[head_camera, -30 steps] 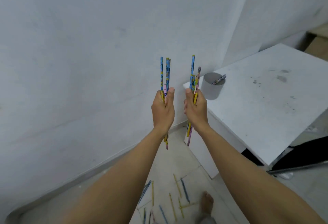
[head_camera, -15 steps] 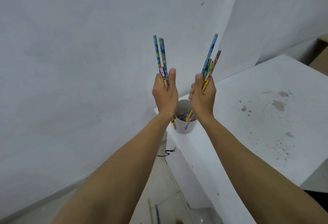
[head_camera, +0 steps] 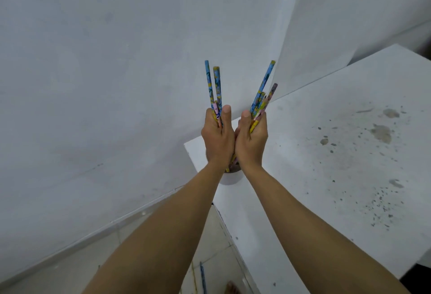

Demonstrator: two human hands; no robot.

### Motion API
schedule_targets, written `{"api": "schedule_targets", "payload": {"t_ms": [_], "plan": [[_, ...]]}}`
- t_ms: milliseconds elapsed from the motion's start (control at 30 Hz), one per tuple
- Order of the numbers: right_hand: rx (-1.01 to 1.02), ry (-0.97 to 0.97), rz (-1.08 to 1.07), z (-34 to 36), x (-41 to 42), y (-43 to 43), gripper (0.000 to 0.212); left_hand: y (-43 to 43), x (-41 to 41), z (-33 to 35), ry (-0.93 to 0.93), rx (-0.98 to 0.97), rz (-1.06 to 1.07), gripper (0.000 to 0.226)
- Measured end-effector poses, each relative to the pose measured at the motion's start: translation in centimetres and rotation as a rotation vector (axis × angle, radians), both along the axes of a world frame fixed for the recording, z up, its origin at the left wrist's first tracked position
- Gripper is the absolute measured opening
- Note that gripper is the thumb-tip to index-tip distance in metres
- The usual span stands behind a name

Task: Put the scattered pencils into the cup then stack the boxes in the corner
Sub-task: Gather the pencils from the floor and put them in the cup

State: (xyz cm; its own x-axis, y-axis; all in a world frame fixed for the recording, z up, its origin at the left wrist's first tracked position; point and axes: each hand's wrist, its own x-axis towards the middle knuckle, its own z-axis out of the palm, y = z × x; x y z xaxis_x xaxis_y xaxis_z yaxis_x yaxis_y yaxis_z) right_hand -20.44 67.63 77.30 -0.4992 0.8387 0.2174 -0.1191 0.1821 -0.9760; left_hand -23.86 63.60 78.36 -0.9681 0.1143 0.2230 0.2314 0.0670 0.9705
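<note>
My left hand (head_camera: 217, 137) grips a bunch of patterned blue and yellow pencils (head_camera: 214, 88) that stand upright above my fist. My right hand (head_camera: 251, 138) grips a second bunch of pencils (head_camera: 263, 94), which lean to the right. Both fists are pressed side by side directly over the white cup (head_camera: 231, 178), which stands near the corner of the white table (head_camera: 326, 177). The lower pencil ends reach into the cup's mouth. My hands and wrists hide most of the cup.
Grey walls rise close behind the table. Below, on the tiled floor (head_camera: 163, 247), a blue pencil (head_camera: 202, 277) and a yellow one lie loose, and my bare foot (head_camera: 231, 288) shows at the bottom edge. Dark stains speckle the table's right half.
Both hands have drawn together and come down over the cup, so the pencil tips now sit in its mouth. The view has moved closer to the table.
</note>
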Motion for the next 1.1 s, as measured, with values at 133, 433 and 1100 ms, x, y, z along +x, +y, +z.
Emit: {"api": "schedule_targets", "payload": {"t_ms": [133, 433, 1100], "plan": [[-0.002, -0.074, 0.086, -2.2, 0.4, 0.0, 0.007, -0.1, 0.4, -2.4, -0.026, -0.049, -0.027, 0.030], [-0.020, -0.165, 0.148, -4.5, 0.1, 0.4, 0.008, -0.7, -0.1, -4.2, -0.081, -0.047, -0.118, 0.033], [0.044, -0.283, 0.235, -2.6, -2.2, 2.8, 0.028, -3.0, -2.5, -3.5, -0.044, -0.234, -0.238, 0.021]]}}
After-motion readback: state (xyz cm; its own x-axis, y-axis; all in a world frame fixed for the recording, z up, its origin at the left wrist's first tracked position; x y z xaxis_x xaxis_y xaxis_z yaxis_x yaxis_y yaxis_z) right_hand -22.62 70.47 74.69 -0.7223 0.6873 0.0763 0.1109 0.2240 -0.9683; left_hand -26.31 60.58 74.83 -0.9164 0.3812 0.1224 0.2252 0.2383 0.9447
